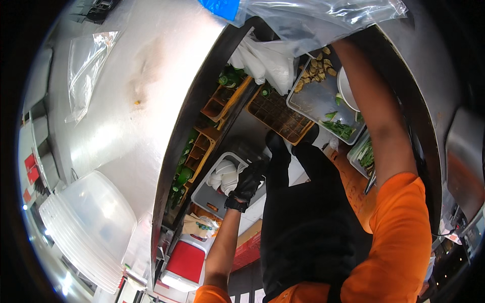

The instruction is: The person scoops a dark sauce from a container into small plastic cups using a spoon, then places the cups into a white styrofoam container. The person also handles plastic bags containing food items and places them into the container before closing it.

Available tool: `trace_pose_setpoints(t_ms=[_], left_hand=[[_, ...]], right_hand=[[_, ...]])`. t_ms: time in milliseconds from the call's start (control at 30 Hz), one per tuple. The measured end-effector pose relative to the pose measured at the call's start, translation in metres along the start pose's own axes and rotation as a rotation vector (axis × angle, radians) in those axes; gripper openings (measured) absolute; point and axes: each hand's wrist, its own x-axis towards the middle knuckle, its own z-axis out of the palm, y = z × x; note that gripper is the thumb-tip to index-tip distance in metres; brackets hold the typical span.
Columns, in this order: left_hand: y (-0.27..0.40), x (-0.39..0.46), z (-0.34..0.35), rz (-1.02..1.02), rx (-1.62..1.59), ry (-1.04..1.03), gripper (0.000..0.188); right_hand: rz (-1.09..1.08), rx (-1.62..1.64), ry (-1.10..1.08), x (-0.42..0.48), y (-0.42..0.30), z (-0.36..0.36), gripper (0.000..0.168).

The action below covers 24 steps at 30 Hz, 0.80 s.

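My left hand (250,181), in a black glove with a black watch-like band at the wrist, hangs over a grey plastic tub (201,189). White bowls (225,176) lie jumbled in the tub beside it. From this angle, whether the fingers hold anything is unclear. My right forearm (373,102) reaches up past a clear tray (303,100) and ends behind a clear plastic bag (322,19) at the top, so the right hand is hidden. Sliced browned pieces (316,70) and cut green leaves (339,128) lie in that tray, with a white bowl (345,89) partly behind my arm.
Left is a steel counter (151,94) with an empty plastic bag (89,75) and stacked translucent tubs (91,227). Below it are crates (201,151) of green bottles (183,178). A yellow-brown crate (278,113) stands by my feet. A red-and-white cooler (185,261) sits lower left.
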Motion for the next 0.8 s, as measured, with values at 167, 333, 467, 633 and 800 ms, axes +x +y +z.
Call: trace_pose_setpoints(t_ms=[167, 333, 467, 633, 800], left_hand=[[0.034, 0.0, -0.006, -0.283, -0.378, 0.034, 0.042], [0.031, 0.007, -0.003, -0.275, -0.36, 0.082, 0.042], [0.011, 0.017, 0.001, 0.058, 0.051, 0.05, 0.04], [0.103, 0.052, -0.005, 0.25, 0.165, 0.153, 0.04], [0.154, 0.117, -0.003, 0.292, -0.158, 0.129, 0.041]], right_hand=[[0.038, 0.045, 0.017, -0.01, 0.025, -0.016, 0.016], [0.023, 0.051, 0.02, -0.005, 0.031, -0.017, 0.017], [0.002, 0.058, 0.039, -0.005, 0.031, -0.018, 0.017], [-0.129, 0.304, 0.065, -0.032, 0.028, -0.03, 0.018], [0.065, 0.828, -0.471, -0.152, -0.057, -0.067, 0.02]])
